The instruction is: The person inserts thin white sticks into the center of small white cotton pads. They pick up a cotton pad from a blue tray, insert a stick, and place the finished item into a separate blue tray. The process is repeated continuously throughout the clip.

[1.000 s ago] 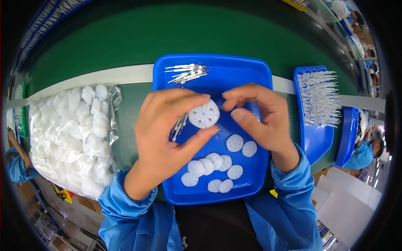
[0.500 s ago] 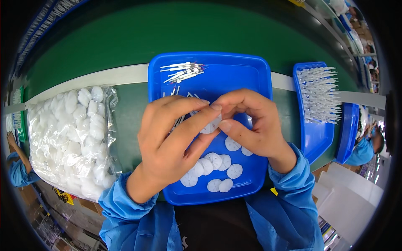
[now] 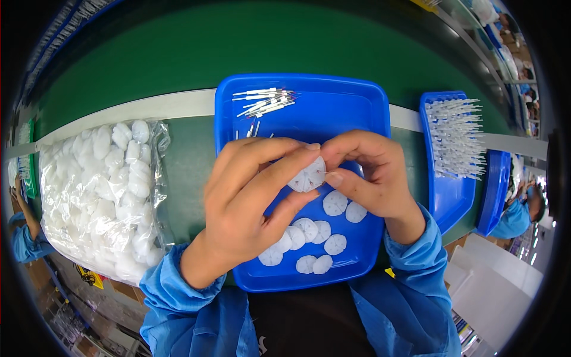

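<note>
Over the blue tray [image 3: 372, 119], my left hand [image 3: 238, 199] grips a round white disc [image 3: 309, 178] with small dark marks between its thumb and fingers. My right hand [image 3: 377, 181] is closed at the disc's right edge, thumb and fingertips nearly together. A thin dark tip shows by the right thumb; what the right fingers pinch is too small to name. Several similar white discs [image 3: 306, 229] lie in the tray below my hands. Thin white sticks [image 3: 267, 102] with dark ends lie in its far left corner, and a few more are partly hidden behind my left hand.
A clear plastic bag [image 3: 101, 196] full of white discs lies left of the tray. On the right, another blue tray [image 3: 449, 202] holds many white sticks, with a further blue bin [image 3: 495, 190] beside it. Co-workers' blue sleeves [image 3: 514, 220] show at both sides.
Both hands have shifted slightly right with the disc, which now shows more of its face toward me. The tray has also shifted slightly right in the picture.
</note>
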The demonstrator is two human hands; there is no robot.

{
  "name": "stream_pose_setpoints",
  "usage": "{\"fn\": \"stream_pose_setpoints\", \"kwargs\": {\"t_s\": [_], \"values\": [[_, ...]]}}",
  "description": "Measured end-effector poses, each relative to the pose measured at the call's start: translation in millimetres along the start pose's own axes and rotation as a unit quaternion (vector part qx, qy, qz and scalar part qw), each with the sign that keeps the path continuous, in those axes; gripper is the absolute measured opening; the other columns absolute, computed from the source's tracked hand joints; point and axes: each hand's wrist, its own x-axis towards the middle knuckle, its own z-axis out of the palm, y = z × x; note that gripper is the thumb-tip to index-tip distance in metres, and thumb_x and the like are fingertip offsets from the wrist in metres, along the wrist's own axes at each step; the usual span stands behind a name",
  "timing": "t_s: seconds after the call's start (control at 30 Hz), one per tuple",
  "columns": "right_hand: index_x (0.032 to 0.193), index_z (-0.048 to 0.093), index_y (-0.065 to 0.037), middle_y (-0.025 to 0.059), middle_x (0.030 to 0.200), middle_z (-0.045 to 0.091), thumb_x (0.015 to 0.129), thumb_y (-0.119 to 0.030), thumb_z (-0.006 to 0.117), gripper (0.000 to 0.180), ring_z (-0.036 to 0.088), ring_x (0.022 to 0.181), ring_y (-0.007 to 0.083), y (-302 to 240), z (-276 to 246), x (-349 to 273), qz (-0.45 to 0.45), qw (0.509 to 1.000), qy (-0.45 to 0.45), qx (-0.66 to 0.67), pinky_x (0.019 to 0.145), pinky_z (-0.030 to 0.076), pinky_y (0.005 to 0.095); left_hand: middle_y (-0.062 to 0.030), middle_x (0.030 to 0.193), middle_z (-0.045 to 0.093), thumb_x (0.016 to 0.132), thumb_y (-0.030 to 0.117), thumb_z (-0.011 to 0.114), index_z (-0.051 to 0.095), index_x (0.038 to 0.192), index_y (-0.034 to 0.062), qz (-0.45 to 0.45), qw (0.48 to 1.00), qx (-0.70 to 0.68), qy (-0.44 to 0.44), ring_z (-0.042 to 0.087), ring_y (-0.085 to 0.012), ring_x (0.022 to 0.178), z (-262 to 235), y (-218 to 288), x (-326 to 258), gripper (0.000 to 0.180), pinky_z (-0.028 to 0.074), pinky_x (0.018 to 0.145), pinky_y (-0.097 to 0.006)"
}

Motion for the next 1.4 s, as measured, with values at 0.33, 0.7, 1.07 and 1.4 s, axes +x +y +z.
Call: {"fn": "stream_pose_setpoints", "kwargs": {"t_s": [0.33,0.7,1.07,1.4], "values": [[0.108,0.073,0.0,0.0033,0.095,0.076,0.095,0.0,0.082,0.016,0.073,0.088,0.009,-2,-2,0,0.053,0.998,-0.008,-0.022,0.08,0.059,0.0242,-0.0129,0.119,0.075,0.072,0.004,0.091,0.078,0.122,0.0011,0.019,1.0,0.014,-0.014,0.071,-0.0322,0.104,6,-3,-5,0.052,0.056,0.089,-0.041],[0.105,0.076,-0.007,0.0042,0.103,0.077,0.086,-0.003,0.088,0.023,0.076,0.091,0.0171,4,-8,-14,-0.039,0.981,0.004,-0.192,0.081,0.061,0.0322,-0.0151,0.135,0.069,0.072,-0.005,0.085,0.071,0.138,0.003,-0.021,0.996,0.048,-0.068,0.067,-0.0337,0.113,2,16,-5,0.068,0.056,0.09,-0.041],[0.098,0.077,-0.015,-0.0014,0.113,0.074,0.073,-0.014,0.087,0.026,0.071,0.111,0.0234,10,-13,-21,-0.135,0.869,-0.015,-0.476,0.088,0.056,0.0392,-0.0103,0.11,0.076,0.082,-0.001,0.078,0.077,0.119,0.0061,-0.063,0.98,0.086,-0.169,0.068,-0.0318,0.09,8,3,-7,0.038,0.055,0.079,-0.042],[0.096,0.076,-0.013,-0.0017,0.105,0.073,0.075,-0.013,0.082,0.022,0.07,0.108,0.022,9,-5,-24,-0.146,0.861,-0.02,-0.487,0.088,0.054,0.038,-0.0009,0.093,0.072,0.08,0.009,0.084,0.077,0.094,0.0114,-0.055,0.976,0.139,-0.161,0.067,-0.0253,0.082,13,4,-9,0.015,0.053,0.073,-0.039]]}}
